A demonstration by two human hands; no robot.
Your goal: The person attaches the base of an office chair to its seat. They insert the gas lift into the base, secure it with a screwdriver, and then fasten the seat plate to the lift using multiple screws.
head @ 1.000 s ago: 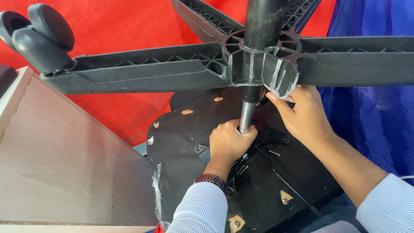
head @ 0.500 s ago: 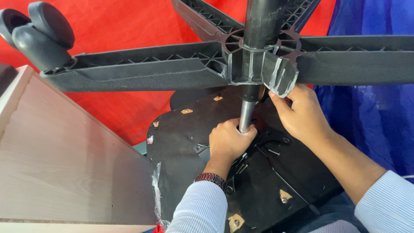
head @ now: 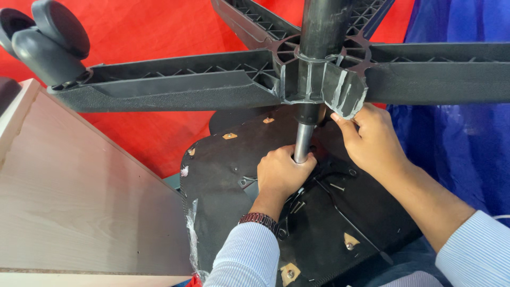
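At frame centre, the left hand (head: 281,172) clenched the metal rod (head: 303,142); the right hand (head: 372,141) gripped the chair base (head: 340,90) hub from below.

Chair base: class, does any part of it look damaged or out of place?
Yes. One arm of the black star base is broken off near the hub, leaving a jagged stub that the right hand touches. The left hand grips the metal column.
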